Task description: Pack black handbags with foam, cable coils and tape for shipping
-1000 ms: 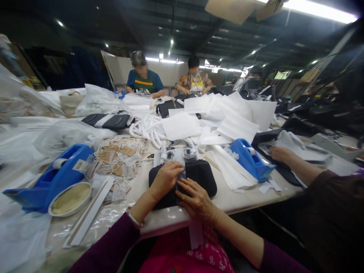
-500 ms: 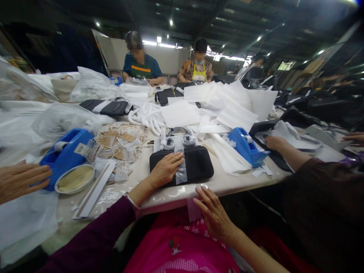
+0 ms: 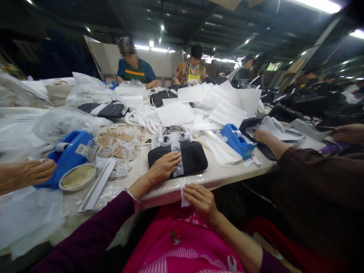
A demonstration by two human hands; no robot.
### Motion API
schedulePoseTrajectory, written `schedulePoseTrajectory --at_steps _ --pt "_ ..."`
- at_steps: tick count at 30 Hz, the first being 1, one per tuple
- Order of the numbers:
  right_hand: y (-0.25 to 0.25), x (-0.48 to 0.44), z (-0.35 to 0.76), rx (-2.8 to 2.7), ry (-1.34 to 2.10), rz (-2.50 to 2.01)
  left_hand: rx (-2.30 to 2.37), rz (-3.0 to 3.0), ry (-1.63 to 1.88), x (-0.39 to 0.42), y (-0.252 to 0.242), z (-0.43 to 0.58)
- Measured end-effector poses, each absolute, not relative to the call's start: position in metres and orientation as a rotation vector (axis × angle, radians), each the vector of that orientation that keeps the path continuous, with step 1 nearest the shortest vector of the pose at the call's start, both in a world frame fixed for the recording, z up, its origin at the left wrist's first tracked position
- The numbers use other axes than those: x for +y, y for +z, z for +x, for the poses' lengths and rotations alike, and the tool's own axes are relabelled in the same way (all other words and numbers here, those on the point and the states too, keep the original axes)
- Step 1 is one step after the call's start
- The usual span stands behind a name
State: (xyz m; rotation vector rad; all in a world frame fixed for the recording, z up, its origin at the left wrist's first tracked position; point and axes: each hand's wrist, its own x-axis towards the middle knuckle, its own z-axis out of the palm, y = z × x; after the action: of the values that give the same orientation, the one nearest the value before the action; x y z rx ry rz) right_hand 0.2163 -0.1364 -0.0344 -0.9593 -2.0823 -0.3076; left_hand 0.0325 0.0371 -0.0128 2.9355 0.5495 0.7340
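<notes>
A black case (image 3: 195,157) lies near the table's front edge, with a clear band wrapped around its middle and coiled pale cables (image 3: 183,137) behind it. My left hand (image 3: 165,167) rests flat on the case, fingertips on the band. Just below the table edge, my right hand (image 3: 200,201) has its fingers closed on a thin white strip (image 3: 184,198) that hangs at the edge in front of the case.
Blue tape dispensers (image 3: 238,142) stand to either side. Left are corded tags (image 3: 121,142), a shallow round dish (image 3: 78,177) and another person's hand (image 3: 42,170). White sheets (image 3: 174,115) are piled behind. A person's arm (image 3: 273,142) reaches in from the right.
My right hand has gone from spread fingers to closing on the white strip. My left hand stays on the case. The view has shifted slightly. The other person's hand at left has curled.
</notes>
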Motion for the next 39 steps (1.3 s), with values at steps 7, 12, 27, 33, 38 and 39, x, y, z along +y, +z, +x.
schedulePoseTrajectory --at_steps 7,12,27,33,38,39 --pt "-0.033 -0.144 0.201 -2.095 -0.255 -0.993 0.607 2.977 0.652 0.033 -0.009 0.034" --pt "-0.031 -0.148 0.193 -2.057 -0.237 -1.003 0.642 2.997 0.642 0.032 -0.008 0.033" --pt "0.042 -0.097 0.191 -1.939 0.015 -1.069 0.721 3.014 0.692 0.029 -0.012 0.037" --pt "0.056 -0.018 0.197 -1.883 0.009 -1.355 0.606 2.871 0.794 0.031 -0.019 0.035" --pt "0.044 0.017 0.203 -1.880 0.013 -1.523 0.751 2.564 0.937 0.030 -0.025 0.030" --pt "0.042 0.021 0.204 -1.877 0.012 -1.554 0.778 2.485 0.970 0.030 -0.025 0.030"
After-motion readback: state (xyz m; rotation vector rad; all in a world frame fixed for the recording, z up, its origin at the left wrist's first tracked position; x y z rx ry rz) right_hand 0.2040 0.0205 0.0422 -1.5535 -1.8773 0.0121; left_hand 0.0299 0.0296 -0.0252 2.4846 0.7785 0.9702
